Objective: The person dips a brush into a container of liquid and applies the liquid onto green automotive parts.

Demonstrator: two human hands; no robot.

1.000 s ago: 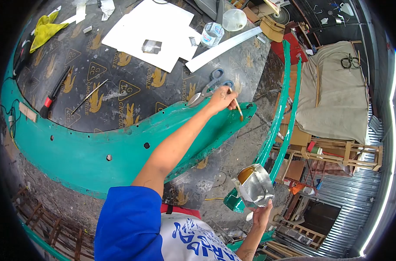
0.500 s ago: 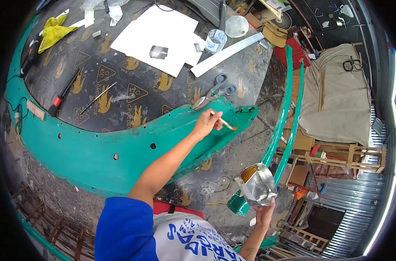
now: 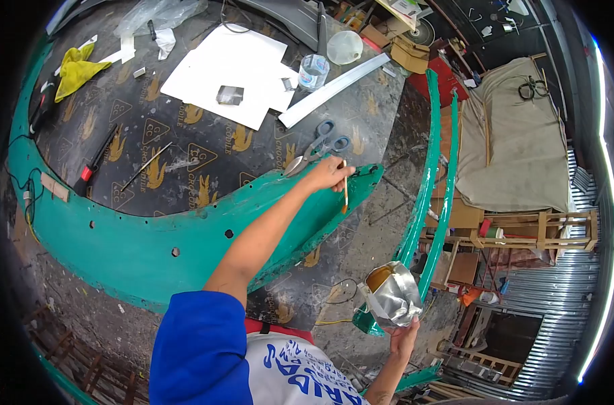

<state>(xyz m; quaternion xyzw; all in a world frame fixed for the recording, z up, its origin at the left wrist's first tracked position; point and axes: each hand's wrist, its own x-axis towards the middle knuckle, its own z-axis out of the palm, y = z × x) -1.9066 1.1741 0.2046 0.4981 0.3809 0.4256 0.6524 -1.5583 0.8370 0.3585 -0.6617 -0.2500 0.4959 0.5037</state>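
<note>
A thin brush (image 3: 346, 191) with a wooden handle is pinched in my right hand (image 3: 329, 174), its bristles pointing down at the lower edge of the green curved panel (image 3: 138, 236) near its right end. Whether the bristles touch the panel I cannot tell. My left hand (image 3: 404, 339) holds a dented silver metal can (image 3: 396, 300) from below, tilted, with amber liquid (image 3: 381, 278) inside. Blue-handled scissors (image 3: 317, 148) lie just beyond my right hand, blades at the panel's upper edge.
White sheets (image 3: 243, 64), a plastic bottle (image 3: 313, 72), a white strip (image 3: 334, 91) and a yellow cloth (image 3: 77, 71) lie farther back on the dark table. A black-and-red tool (image 3: 97, 158) is at the left. Long green strips (image 3: 423, 175) stand to the right.
My right hand has moved slightly, and the brush has swung from slanting right to pointing nearly straight down at the panel's lower edge. The can stays in my left hand.
</note>
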